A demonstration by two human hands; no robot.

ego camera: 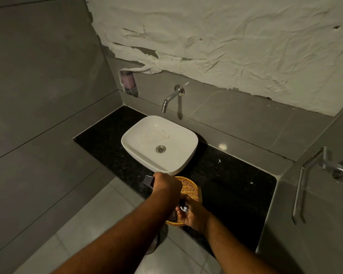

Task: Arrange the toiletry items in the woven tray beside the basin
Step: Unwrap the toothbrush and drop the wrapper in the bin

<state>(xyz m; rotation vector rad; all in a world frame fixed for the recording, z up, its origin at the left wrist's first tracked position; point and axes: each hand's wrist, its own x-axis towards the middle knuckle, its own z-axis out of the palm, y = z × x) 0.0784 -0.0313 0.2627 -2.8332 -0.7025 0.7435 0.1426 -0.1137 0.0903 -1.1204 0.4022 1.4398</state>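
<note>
A yellow woven tray (190,189) lies on the black granite counter (230,186), just in front of the white basin (159,144). My left hand (165,183) hovers over the tray's far left edge, closed around a dark flat packet (148,180) that sticks out to the left. My right hand (193,214) is at the tray's near end, its fingers pinched on a small dark tube or sachet (183,207). My left forearm hides much of the tray and whatever else lies in it.
A chrome tap (169,100) juts from the tiled wall above the basin. A soap dispenser (128,82) hangs on the wall at the left. A glass panel with a metal handle (299,190) stands at the right. The counter's front edge drops to the tiled floor (99,220).
</note>
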